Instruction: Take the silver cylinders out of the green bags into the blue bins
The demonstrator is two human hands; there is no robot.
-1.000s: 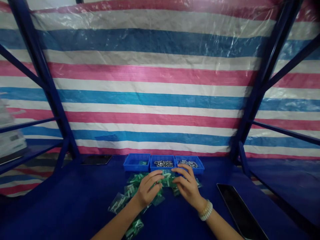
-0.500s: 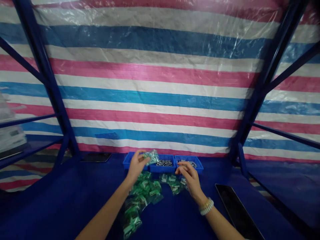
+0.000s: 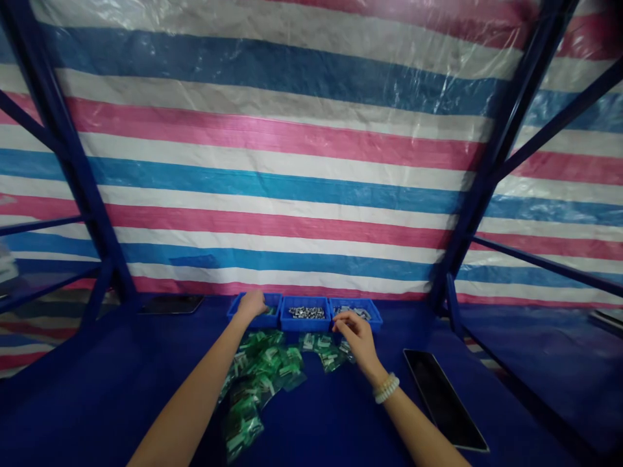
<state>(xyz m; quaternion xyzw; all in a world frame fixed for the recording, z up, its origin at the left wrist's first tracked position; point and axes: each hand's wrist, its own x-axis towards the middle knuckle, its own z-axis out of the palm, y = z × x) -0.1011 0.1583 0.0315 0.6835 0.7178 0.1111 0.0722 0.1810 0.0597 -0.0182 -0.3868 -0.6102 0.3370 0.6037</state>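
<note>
My left hand (image 3: 252,305) reaches over the left blue bin (image 3: 232,316). Its fingers go down inside, so what they hold is hidden; a bit of green (image 3: 269,311) shows beside them. My right hand (image 3: 359,337) hovers at the front of the right blue bin (image 3: 377,318), fingers loosely curved and slightly apart, nothing seen in them. Under it lie a few small clear bags (image 3: 329,358) with pale and metal-looking parts. A heap of green-tinted bags (image 3: 267,363) spreads in front of the left bin.
Small shiny metal pieces (image 3: 306,312) fill the middle blue bin (image 3: 287,326). A dark tablet-like slab (image 3: 442,395) lies to the right, and a dark flat device (image 3: 172,304) at the back left. Blue frame posts (image 3: 474,181) and striped sheeting (image 3: 292,220) stand behind.
My left hand held up a clear bag of small parts; now it has moved down into the left bin and the raised bag no longer shows. My right hand stays near the right bin.
</note>
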